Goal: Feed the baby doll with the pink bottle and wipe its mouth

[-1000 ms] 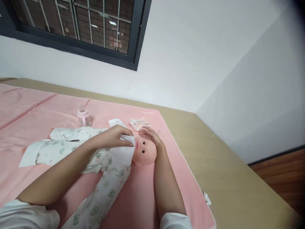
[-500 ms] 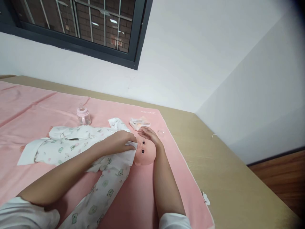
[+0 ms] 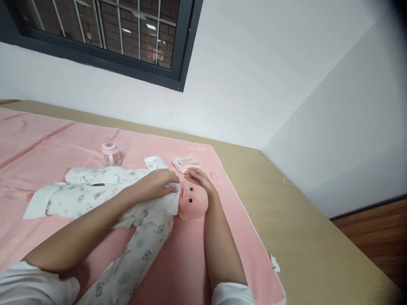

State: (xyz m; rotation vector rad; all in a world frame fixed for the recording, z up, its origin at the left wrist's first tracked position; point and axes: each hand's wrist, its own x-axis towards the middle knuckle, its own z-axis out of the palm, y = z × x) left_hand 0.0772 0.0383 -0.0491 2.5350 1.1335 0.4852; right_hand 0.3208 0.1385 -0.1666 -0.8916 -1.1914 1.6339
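A baby doll [image 3: 199, 203] lies on its back on a pink blanket [image 3: 187, 254], its head to the right. It wears a white patterned baby outfit [image 3: 140, 241] with long sleeves and legs. My left hand [image 3: 159, 183] pinches the outfit's white collar just below the doll's mouth. My right hand [image 3: 199, 178] rests against the far side of the doll's head, fingers stretched out and curving over it. The doll's neck is hidden by the collar and my left hand.
A pink-lidded baby bottle [image 3: 111, 153] stands on the blanket beyond the doll's legs. Near the doll's head lies a clear plastic packet [image 3: 184, 163]. A white wall [image 3: 222, 106] and a dark-framed window [image 3: 108, 38] rise behind the wooden surface [image 3: 286, 212].
My left hand has drawn the collar slightly down and left, away from the doll's face, so its mouth now shows. My right hand has stayed at the head.
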